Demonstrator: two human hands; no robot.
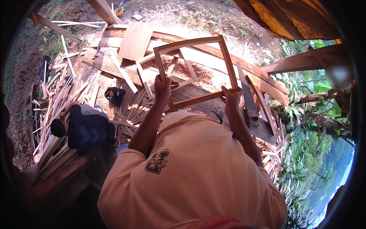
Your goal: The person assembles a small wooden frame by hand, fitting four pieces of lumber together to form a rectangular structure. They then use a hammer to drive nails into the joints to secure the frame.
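Outdoors, frame [199, 99] over planks [102, 59], perhaps hillside [331, 168]

I see matt wooden frame [198, 100], twelve o'clock; smooth wood panel [136, 41], eleven; dull metal saw [247, 91], two; cloth shirt [194, 164], six.

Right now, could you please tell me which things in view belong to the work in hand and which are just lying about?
In the work:
Frame, held in the left hand and right hand
Perhaps the second frame and saw, both unheld

Apparently lying about:
Loose sticks
Orange bowl
Black object, unclear what
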